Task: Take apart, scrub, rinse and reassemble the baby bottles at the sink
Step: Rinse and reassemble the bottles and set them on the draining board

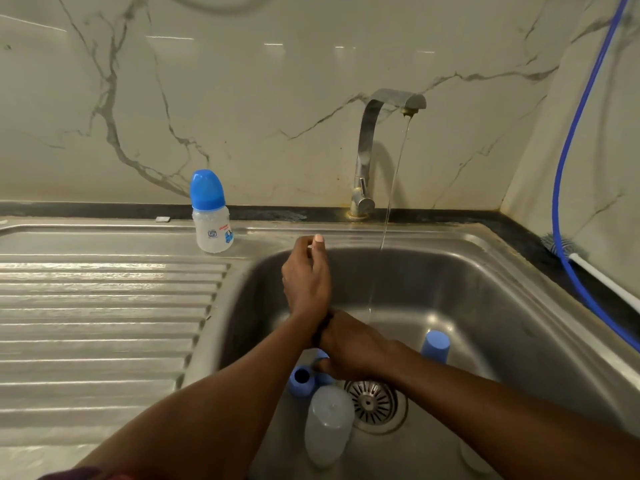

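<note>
My right hand (346,348) is gripping a blue piece (325,376) low in the sink (485,271), beside a blue ring (302,380) and a clear bottle (329,424). My left hand (306,271) is hovering above, fingers curled. The tap (367,150) is running.

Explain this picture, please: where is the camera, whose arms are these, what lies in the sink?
The camera sits on a person's head and looks down at a sink. No machine: both arms are that person's. The left hand hovers over the sink, fingers curled; whether it holds anything is unclear. The right hand reaches low and grips a blue part. A clear bottle, a ring and a cap are in the sink. A capped bottle stands on its ledge. The tap runs.
</note>
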Available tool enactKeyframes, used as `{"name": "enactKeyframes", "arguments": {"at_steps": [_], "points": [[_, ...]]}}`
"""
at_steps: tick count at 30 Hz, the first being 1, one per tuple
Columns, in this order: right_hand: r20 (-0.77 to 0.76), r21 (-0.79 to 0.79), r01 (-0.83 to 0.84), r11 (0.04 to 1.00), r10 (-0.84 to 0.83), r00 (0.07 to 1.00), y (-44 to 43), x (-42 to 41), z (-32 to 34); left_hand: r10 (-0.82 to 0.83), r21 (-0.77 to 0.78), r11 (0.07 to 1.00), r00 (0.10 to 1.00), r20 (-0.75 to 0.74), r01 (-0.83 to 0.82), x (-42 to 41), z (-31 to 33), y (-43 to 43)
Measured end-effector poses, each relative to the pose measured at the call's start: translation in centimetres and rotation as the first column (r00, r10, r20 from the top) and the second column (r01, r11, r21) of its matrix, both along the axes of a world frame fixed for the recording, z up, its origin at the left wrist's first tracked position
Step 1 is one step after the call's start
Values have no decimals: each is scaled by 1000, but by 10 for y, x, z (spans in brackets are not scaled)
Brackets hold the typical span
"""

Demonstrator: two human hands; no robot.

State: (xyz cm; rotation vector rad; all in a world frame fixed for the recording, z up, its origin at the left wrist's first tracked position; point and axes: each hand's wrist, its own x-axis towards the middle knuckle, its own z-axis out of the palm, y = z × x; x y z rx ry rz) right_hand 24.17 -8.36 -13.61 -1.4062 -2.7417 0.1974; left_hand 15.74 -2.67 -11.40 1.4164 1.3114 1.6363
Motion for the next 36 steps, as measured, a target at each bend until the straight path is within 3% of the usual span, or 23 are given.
{"name": "enactKeyframes", "arguments": {"at_steps": [4, 6, 9, 12, 15, 17, 19, 21, 23, 24, 28, 32, 36], "points": [[199, -58, -87, 995, 97, 975, 12, -19, -6, 40, 12, 999, 999, -33, -40, 0, 0, 0], [215, -139, -126, 982, 154, 964, 12, -22, -11, 47, 5, 999, 998, -35, -46, 0, 0, -1], [107, -218, -138, 966, 164, 981, 13, -24, -16, 49, 4, 999, 997, -54, -48, 0, -2, -2], [-37, -215, 35, 976, -44, 998, 16, -20, -13, 61, 24, 998, 997, -54, -59, -2, 0, -2], [-88, -107, 79, 991, -88, 992, 23, 1, 1, 127, 19, 992, 988, -84, -126, -9, 5, 1], [-286, -39, 78, 996, -86, 954, 24, 23, 18, 161, 13, 987, 986, -42, -160, -13, 6, 4], [-582, -6, 209, 978, -173, 794, 23, 45, 34, 110, 14, 994, 994, 21, -111, -14, 2, 4], [-842, -111, 336, 935, -268, 469, 21, 64, 45, -33, -44, 998, 999, 0, 33, -7, -6, 2], [-911, -249, 421, 872, -358, 203, 18, 82, 48, -246, -146, 961, 967, -64, 235, 4, -15, -1], [-898, -290, 450, 844, -403, 175, 16, 90, 47, -340, -180, 930, 937, -83, 322, 9, -19, -2], [-782, -205, 523, 827, -460, 421, 13, 98, 33, -545, -222, 816, 838, 13, 534, 17, -24, -5], [-803, -165, 498, 852, -409, 433, 25, 82, 34, -681, -189, 685, 710, 177, 704, 14, -18, -6], [-688, -128, 532, 837, -461, 561, 29, 79, 18, -656, -178, 700, 721, 222, 691, 13, -16, -4]]}}
